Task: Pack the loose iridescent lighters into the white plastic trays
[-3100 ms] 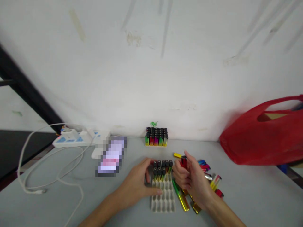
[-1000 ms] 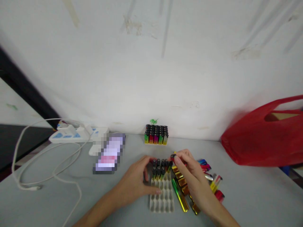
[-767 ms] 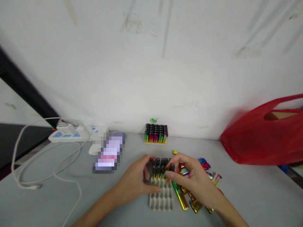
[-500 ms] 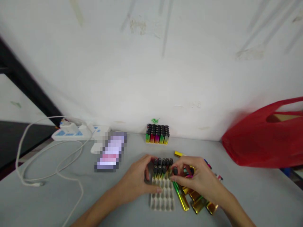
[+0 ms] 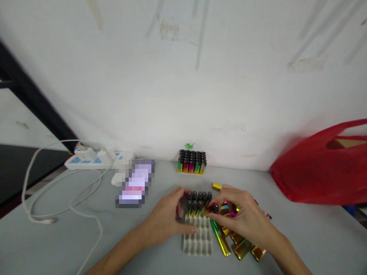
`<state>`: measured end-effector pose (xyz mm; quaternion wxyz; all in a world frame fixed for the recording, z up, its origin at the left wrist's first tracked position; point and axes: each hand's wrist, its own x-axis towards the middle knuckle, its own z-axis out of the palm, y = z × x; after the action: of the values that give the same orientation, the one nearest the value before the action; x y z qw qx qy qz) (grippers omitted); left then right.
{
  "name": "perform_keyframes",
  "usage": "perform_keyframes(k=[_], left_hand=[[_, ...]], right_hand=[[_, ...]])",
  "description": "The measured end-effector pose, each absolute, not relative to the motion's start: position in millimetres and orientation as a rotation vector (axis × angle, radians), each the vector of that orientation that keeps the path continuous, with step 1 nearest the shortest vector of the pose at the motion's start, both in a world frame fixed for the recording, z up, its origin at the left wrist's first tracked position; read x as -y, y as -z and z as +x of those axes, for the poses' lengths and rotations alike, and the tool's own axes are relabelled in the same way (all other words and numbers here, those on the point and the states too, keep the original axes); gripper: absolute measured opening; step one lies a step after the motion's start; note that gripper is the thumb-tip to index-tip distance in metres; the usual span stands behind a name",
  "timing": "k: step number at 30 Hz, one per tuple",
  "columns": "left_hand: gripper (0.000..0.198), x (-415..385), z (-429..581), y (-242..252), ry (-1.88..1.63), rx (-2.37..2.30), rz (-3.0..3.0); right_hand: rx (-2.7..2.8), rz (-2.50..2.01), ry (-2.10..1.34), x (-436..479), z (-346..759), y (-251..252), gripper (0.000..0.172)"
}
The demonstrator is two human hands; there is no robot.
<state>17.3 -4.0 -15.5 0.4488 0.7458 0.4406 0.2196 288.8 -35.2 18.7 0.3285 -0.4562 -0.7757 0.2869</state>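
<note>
A pale tray (image 5: 197,244) with rows of cells lies before me. Its far rows hold several upright lighters (image 5: 195,206) with black tops and shiny coloured bodies; the near cells hold nothing. My left hand (image 5: 164,217) grips the tray from the left, thumb across the near cells and fingers behind the far lighters. Between thumb and fingers of my right hand (image 5: 241,214) is a black-topped lighter (image 5: 216,208), just right of the filled rows. Most of its body is hidden by the fingers. Loose gold and green lighters (image 5: 220,240) lie beneath and beside that hand.
Against the wall stands a full block of lighters (image 5: 191,164). To the left are a phone (image 5: 136,183) with a blurred screen, a white power strip (image 5: 94,159) and a looping white cable (image 5: 100,225). A red bag (image 5: 312,172) sits at the right.
My right hand, still pinching the lighter, has shifted very slightly right beside the filled rows. The left hand keeps its place on the tray. The whole view has drifted slightly.
</note>
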Motion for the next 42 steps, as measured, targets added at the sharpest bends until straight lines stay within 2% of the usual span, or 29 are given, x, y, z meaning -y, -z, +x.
perform_keyframes(k=[7,12,15,19,26,33,36,39,42], left_hand=[[0.074,4,18,15,-0.547,-1.085,1.845],[0.076,3,17,16,-0.537,-1.088,1.835],[0.077,3,17,18,-0.527,-1.086,1.845],[0.076,3,17,19,-0.536,-1.087,1.861],[0.08,3,16,21,-0.545,-1.085,1.855],[0.076,3,16,19,-0.544,-1.088,1.86],[0.078,4,17,16,-0.53,-1.103,1.85],[0.078,5,17,14,-0.528,-1.103,1.845],[0.076,5,18,13,-0.525,-1.108,1.833]], right_hand=[[2.01,-1.269,-0.771,35,289,-21,0.014],[2.047,-1.247,-0.697,36,287,-26,0.005],[2.06,-1.26,-0.696,38,286,-28,0.011],[2.04,-1.263,-0.749,39,285,-27,0.008],[2.062,-1.274,-0.766,37,284,-22,0.02],[1.886,-1.238,-0.853,37,288,-27,0.028],[1.763,-1.38,-0.692,31,295,-20,0.039],[1.74,-1.625,-0.308,20,306,0,0.029],[1.806,-1.827,-0.145,11,316,24,0.023]])
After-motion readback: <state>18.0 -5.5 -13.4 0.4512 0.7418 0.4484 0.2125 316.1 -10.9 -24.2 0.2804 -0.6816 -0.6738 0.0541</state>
